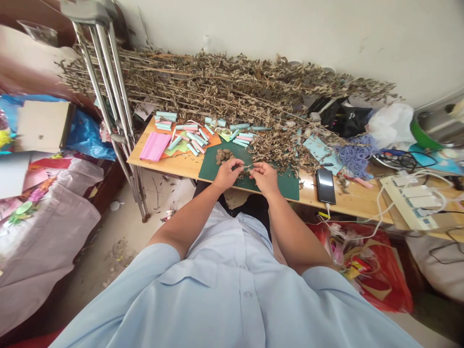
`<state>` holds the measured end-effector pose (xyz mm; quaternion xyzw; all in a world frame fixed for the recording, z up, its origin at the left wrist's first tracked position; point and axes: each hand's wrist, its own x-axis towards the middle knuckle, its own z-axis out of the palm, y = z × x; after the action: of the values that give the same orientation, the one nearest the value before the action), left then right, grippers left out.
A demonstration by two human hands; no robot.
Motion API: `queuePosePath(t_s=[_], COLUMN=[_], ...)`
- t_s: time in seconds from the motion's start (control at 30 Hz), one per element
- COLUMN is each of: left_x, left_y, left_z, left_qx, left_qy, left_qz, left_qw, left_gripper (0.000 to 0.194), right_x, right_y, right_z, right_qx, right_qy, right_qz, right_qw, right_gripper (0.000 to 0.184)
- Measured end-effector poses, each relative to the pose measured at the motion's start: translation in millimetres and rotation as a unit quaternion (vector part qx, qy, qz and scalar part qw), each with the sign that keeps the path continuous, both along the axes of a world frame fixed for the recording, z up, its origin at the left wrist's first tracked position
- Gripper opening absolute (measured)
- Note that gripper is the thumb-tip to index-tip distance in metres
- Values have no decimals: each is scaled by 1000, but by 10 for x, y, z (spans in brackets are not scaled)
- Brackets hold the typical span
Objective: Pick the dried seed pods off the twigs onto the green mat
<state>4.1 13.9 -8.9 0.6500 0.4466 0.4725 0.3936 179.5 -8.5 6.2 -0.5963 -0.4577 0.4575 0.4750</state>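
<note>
Clock centred on the two hands, 12 toward the wall. Left hand [229, 175] and right hand [264, 178] meet over the green mat [286, 188] at the table's near edge; between them a thin pale sprig [247, 166], apparently dried plant. Grip: left thumb and forefinger pinch one end, right fingertips look closed on the other; finer detail too small to read. Step in hand, as I judge it: working a single sprig by fingertip. Next move would call for a light, even pinch, since anything this dry probably crumbles. Brown clump [224, 155] on the mat at 10, just beside the left hand. Loose dry leaf heap [275, 147] at 2, spilling over the mat; long dried stalks [217, 77] banked along 12. Small paper rolls [195, 140], blue and pink, at 10 to 11, on coloured sheets. Containers: red plastic bag [393, 285] at 4, below table level, slumped open, holding wrappers and clear plastic; black bag [357, 121] at 2, contents unreadable; white plastic bag [391, 123] beyond it, contents hidden; green bowl [422, 133] near 3, partly cut off; clear tub [39, 33] far out at 10, contents not discernible.
</note>
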Motion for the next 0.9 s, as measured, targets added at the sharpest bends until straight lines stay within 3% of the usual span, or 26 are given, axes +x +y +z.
queuePosePath(t_s=[0.33, 0.7, 0.9], left_x=[4, 11, 10], left_y=[22, -41, -59], left_z=[-41, 138, 164], left_qx=[-17, 17, 22], left_qy=[-26, 23, 24], left_qz=[-15, -14, -19], left_qw=[999, 999, 999], left_gripper=[19, 13, 14], right_x=[-153, -223, -194], right_y=[-8, 13, 16], right_z=[61, 92, 50], right_qx=[44, 45, 65], right_qy=[45, 69, 71], right_qz=[1, -33, -10], right_qw=[998, 996, 995], right_gripper=[48, 42, 43])
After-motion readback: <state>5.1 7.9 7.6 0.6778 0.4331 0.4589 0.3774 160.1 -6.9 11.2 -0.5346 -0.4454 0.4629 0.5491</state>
